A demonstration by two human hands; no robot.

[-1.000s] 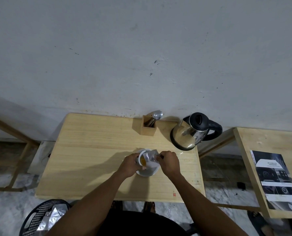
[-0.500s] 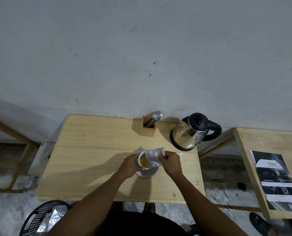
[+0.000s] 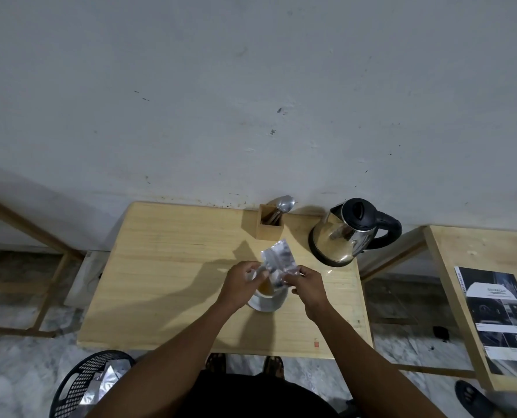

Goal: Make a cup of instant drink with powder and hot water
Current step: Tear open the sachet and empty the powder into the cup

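Observation:
A white cup stands on a white saucer near the front middle of the wooden table; orange-brown powder shows inside it. Both hands hold a silvery powder sachet upright and slightly tilted over the cup. My left hand pinches its lower left part, my right hand its lower right corner. A steel kettle with a black lid and handle stands at the back right.
A small wooden holder with a metal spoon stands at the back by the wall. On the floor at lower left is a black basket with foil wrappers. A second table with a printed sheet lies to the right.
The sachet has been lifted from lying low over the cup to standing higher above it. Both hands stayed on it, shifting slightly up.

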